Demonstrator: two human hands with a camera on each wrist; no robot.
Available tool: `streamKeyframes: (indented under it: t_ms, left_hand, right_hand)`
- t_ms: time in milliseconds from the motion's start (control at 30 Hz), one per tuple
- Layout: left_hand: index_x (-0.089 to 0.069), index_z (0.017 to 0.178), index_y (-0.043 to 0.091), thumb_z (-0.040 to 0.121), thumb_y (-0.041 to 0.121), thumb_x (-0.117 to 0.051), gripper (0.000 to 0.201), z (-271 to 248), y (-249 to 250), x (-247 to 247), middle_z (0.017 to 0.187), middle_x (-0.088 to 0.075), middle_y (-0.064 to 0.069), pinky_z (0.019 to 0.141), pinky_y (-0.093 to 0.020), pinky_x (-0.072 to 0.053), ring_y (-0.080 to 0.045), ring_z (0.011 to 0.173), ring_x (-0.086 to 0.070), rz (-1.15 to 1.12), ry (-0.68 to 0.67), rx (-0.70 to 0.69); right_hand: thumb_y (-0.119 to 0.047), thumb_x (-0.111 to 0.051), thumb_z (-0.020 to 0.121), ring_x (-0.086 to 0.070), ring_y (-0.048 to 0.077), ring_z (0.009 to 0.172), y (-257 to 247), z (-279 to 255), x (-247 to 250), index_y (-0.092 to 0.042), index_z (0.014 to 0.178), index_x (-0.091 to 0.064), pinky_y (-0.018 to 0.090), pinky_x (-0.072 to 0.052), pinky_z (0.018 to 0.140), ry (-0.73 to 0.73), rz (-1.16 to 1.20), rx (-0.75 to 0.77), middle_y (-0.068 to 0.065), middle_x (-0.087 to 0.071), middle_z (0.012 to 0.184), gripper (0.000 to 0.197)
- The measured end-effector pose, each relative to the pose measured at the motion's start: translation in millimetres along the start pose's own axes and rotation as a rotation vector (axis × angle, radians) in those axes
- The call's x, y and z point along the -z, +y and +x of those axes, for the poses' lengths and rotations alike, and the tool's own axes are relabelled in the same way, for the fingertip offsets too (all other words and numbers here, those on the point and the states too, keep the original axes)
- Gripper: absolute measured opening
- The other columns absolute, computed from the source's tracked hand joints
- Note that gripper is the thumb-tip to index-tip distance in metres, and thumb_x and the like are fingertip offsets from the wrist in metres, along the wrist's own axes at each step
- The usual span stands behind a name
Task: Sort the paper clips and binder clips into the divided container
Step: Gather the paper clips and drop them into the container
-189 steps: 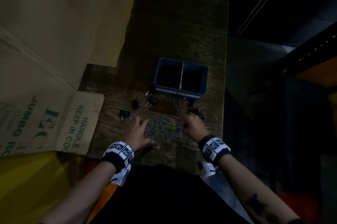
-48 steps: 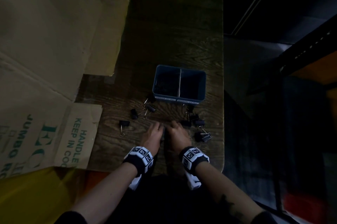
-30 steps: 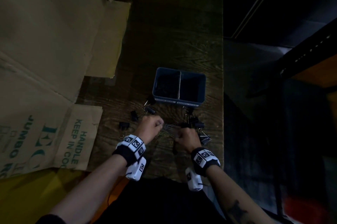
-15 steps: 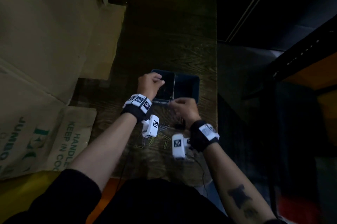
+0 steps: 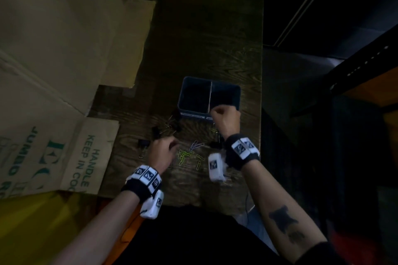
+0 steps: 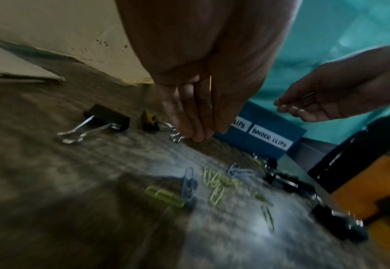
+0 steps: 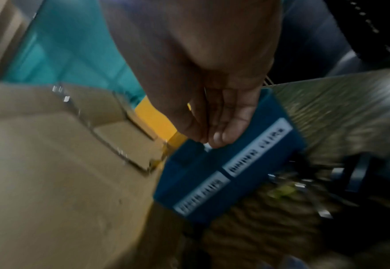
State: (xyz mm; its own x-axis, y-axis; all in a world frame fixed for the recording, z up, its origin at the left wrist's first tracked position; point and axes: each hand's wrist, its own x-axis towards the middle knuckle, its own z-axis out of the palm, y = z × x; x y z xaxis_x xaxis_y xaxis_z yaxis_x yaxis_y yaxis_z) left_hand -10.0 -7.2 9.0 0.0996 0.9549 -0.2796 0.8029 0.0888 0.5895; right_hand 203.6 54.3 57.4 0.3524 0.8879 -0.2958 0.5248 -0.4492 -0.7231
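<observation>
From my remote station I read this figure left to right. Flattened cardboard [image 5: 53, 70], printed "JUMBO" and "HANDLE KEEP IN CO…" in green, lies far to the outer side of my left hand [image 5: 160, 153]. Half a second ago that hand was raised at the left compartment of the divided container [image 5: 195, 111]; it has since dropped back to the wooden table [image 5: 204, 34], fingers drawn together and pointing down, their tips at the wood. A thin yellowish sliver shows between the fingers in the left wrist view, but I cannot tell whether anything is pinched. Black binder clips [image 6: 106, 118] rest just outward of and beyond this hand. Between my two hands lie loose paper clips [image 5: 186, 155], green and pale violet, scattered on the table. My right hand [image 5: 226, 119] has meanwhile shifted from in front of the container to its near right corner, curled; in the left wrist view a thin wire item shows at its fingertips, its kind unclear. The container stands directly beyond this hand; its front labels read "…LIPS" and "BINDER CLIPS" [image 6: 270, 139], the latter on the right compartment. More binder clips [image 6: 341, 225] lie nearer my body than the right hand.
</observation>
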Motion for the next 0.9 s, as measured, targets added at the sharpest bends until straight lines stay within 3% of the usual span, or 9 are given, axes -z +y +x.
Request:
streamKeyframes:
  t_ms: [100, 167, 267, 333, 433, 533, 633, 766, 900]
  left_hand:
    - [-0.071, 0.093, 0.019, 0.083, 0.014, -0.068, 0.012, -17, -18, -13, 0.092, -0.073, -0.003, 0.069, -0.025, -0.045, -0.020, 0.083, -0.066, 0.035, -0.056, -0.038]
    - [-0.071, 0.093, 0.020, 0.083, 0.013, -0.067, 0.013, -24, -26, -19, 0.095, -0.072, -0.003, 0.073, -0.029, -0.050, -0.022, 0.088, -0.065, 0.045, -0.088, -0.032]
    - [-0.067, 0.099, 0.018, 0.084, 0.013, -0.064, 0.016, -31, -34, -28, 0.104, -0.066, -0.003, 0.080, -0.036, -0.051, -0.024, 0.096, -0.061, 0.078, -0.137, -0.046]
    - [-0.062, 0.108, 0.017, 0.084, 0.014, -0.062, 0.024, -36, -37, -36, 0.109, -0.059, -0.004, 0.083, -0.040, -0.050, -0.025, 0.101, -0.057, 0.095, -0.169, -0.087]
    - [-0.053, 0.119, 0.014, 0.085, 0.019, -0.061, 0.035, -42, -37, -46, 0.121, -0.047, -0.007, 0.091, -0.043, -0.048, -0.026, 0.110, -0.049, 0.193, -0.228, -0.158]
    - [-0.053, 0.115, 0.009, 0.085, 0.020, -0.060, 0.033, -42, -24, -48, 0.124, -0.044, -0.011, 0.091, -0.043, -0.048, -0.029, 0.112, -0.047, 0.238, -0.240, -0.215]
    - [-0.054, 0.110, 0.009, 0.082, 0.014, -0.061, 0.030, -32, -16, -50, 0.120, -0.047, -0.010, 0.090, -0.044, -0.049, -0.028, 0.111, -0.048, 0.188, -0.257, -0.269]
    - [-0.057, 0.116, 0.012, 0.078, -0.006, -0.058, 0.042, -28, -16, -46, 0.119, -0.049, -0.007, 0.089, -0.041, -0.050, -0.025, 0.106, -0.052, 0.054, -0.164, -0.161]
    - [-0.057, 0.115, 0.015, 0.081, 0.002, -0.066, 0.038, -34, -26, -31, 0.127, -0.046, -0.006, 0.090, -0.035, -0.044, -0.025, 0.111, -0.050, 0.026, -0.094, 0.068]
  right_hand:
    - [-0.018, -0.058, 0.084, -0.067, 0.032, 0.082, 37, -27, -15, -0.016, 0.090, -0.071, 0.036, -0.053, 0.067, -0.177, -0.325, 0.105, 0.013, -0.071, 0.087, 0.014]
    - [-0.018, -0.058, 0.085, -0.065, 0.035, 0.088, 52, -40, -26, -0.013, 0.101, -0.064, 0.034, -0.047, 0.066, -0.292, -0.468, 0.206, 0.014, -0.068, 0.098, 0.018]
    - [-0.021, -0.057, 0.087, -0.059, 0.036, 0.105, 61, -43, -38, -0.010, 0.124, -0.054, 0.040, -0.049, 0.076, -0.333, -0.529, 0.282, 0.014, -0.060, 0.122, 0.038]
    - [-0.024, -0.055, 0.090, -0.054, 0.037, 0.112, 62, -38, -42, -0.009, 0.131, -0.048, 0.044, -0.049, 0.083, -0.343, -0.584, 0.266, 0.016, -0.053, 0.131, 0.044]
    - [-0.026, -0.054, 0.090, -0.051, 0.037, 0.114, 61, -34, -47, -0.008, 0.125, -0.049, 0.044, -0.048, 0.083, -0.381, -0.626, 0.268, 0.016, -0.051, 0.131, 0.040]
    - [-0.024, -0.057, 0.089, -0.049, 0.035, 0.117, 64, -37, -54, -0.009, 0.123, -0.052, 0.045, -0.050, 0.083, -0.457, -0.626, 0.349, 0.013, -0.054, 0.128, 0.038]
    - [-0.011, -0.060, 0.081, -0.047, 0.035, 0.120, 74, -44, -58, -0.011, 0.125, -0.055, 0.047, -0.052, 0.085, -0.535, -0.574, 0.431, 0.012, -0.057, 0.130, 0.044]
    - [-0.010, -0.066, 0.077, -0.055, 0.035, 0.110, 91, -51, -52, -0.015, 0.119, -0.059, 0.047, -0.053, 0.082, -0.417, -0.459, 0.413, 0.013, -0.060, 0.119, 0.043]
    - [-0.011, -0.072, 0.074, -0.056, 0.038, 0.110, 103, -55, -47, -0.012, 0.128, -0.053, 0.046, -0.053, 0.086, -0.388, -0.435, 0.335, 0.017, -0.050, 0.130, 0.058]
